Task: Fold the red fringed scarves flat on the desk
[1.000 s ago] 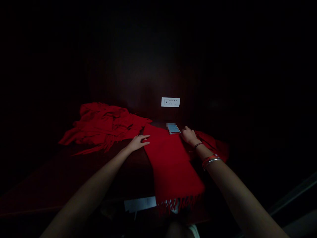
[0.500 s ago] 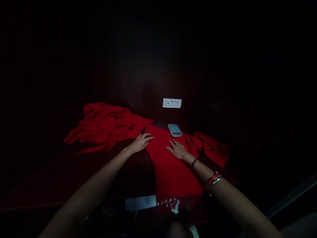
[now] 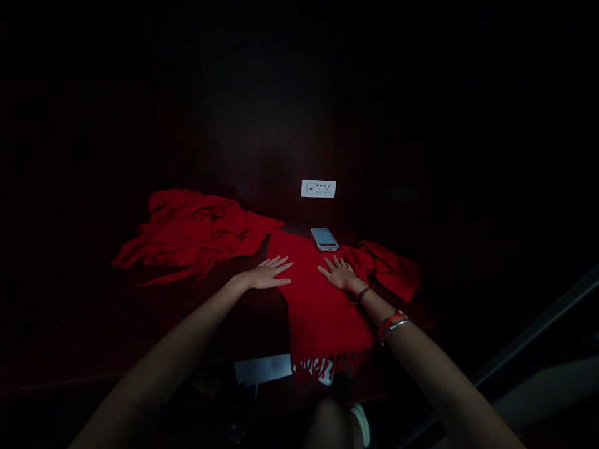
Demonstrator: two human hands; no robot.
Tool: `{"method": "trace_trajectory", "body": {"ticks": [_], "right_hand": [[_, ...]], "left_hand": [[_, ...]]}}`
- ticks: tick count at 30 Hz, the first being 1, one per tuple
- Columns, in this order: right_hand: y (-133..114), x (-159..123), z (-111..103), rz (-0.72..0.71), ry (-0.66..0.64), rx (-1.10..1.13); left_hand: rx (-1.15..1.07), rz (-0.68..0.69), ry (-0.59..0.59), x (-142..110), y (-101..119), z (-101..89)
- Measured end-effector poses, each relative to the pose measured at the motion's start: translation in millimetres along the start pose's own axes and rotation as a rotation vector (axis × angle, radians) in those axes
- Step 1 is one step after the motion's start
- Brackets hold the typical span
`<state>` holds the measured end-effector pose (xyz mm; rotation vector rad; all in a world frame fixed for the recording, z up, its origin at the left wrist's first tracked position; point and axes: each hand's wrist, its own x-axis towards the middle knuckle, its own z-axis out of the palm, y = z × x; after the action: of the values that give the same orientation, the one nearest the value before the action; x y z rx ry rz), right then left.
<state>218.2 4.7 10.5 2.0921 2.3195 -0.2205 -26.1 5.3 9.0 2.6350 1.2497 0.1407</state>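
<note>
Lying near right fingers (image 3: 336,262), a phone (image 3: 324,239)

A table (image 3: 187,330) and wall socket (image 3: 318,188) suggest a room — kind unclear.

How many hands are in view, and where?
2: the left hand lies across the left edge of the red cloth; the right hand rests on it, near the phone.

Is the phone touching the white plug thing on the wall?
Apart. The head view shows a dark gap between them: the phone lies flat, and the white wall socket is higher up.
</note>
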Motion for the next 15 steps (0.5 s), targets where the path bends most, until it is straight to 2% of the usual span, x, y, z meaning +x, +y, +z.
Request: {"method": "trace_trajectory", "body": {"ticks": [6, 10, 11, 15], "right_hand": [[-1.7, -0.1, -10.6, -0.024, 0.017, -0.044], [-17.2, -1.7, -22.4, -0.13, 0.197, -0.019], [-21.2, -2.5, -21.7, -0.15, 0.206, 0.002], [-26.3, -5.4, -4.0, -0.14, 0.077, 0.032]], "left_hand": [[0.035, -0.078, 0.055, -3.1, -5.5, -0.8], [0.036, -0.074, 0.024, -2.9, -5.0, -2.1], [0.04, -0.075, 0.018, -2.8, -4.8, -2.1], [0.054, -0.086, -0.015, -1.9, -6.0, -1.6]]}}
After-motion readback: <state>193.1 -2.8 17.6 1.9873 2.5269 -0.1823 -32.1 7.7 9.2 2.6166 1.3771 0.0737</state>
